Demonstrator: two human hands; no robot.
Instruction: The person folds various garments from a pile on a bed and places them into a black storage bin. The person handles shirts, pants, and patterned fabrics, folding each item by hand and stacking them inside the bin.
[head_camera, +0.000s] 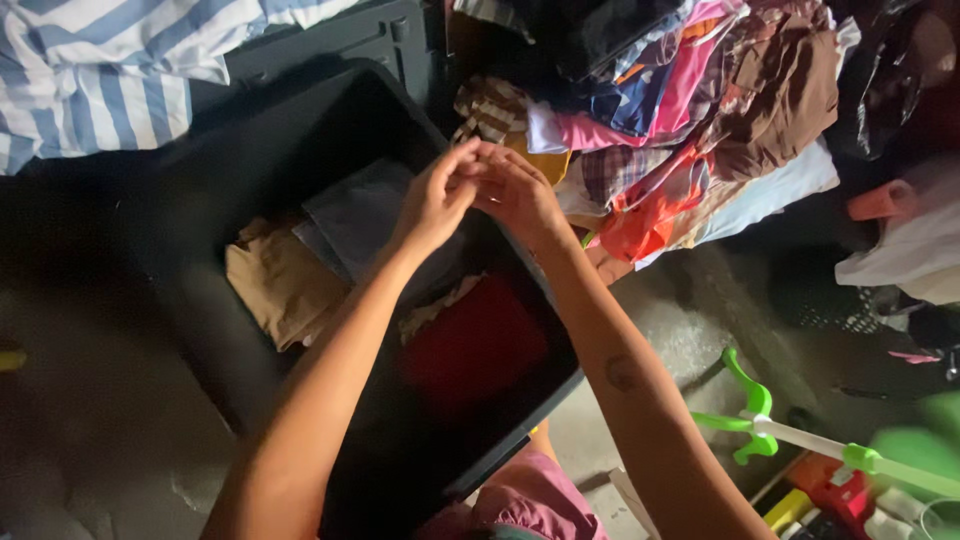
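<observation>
My left hand (432, 203) and my right hand (520, 195) meet fingertip to fingertip above the far rim of a black plastic bin (545, 395). Whether anything small is pinched between the fingers I cannot tell. Inside the bin lie a folded tan cloth (285, 285), a grey folded cloth (355, 215) and a dark red cloth (475, 350). Just beyond my hands is a heap of mixed coloured clothes (680, 110).
A blue and white striped fabric (100, 70) lies at the top left beside the bin's black lid (340, 40). A green and white plastic tool (780, 430) and colourful toys sit at the lower right. A white bag (910, 250) is at the right. The floor is grey concrete.
</observation>
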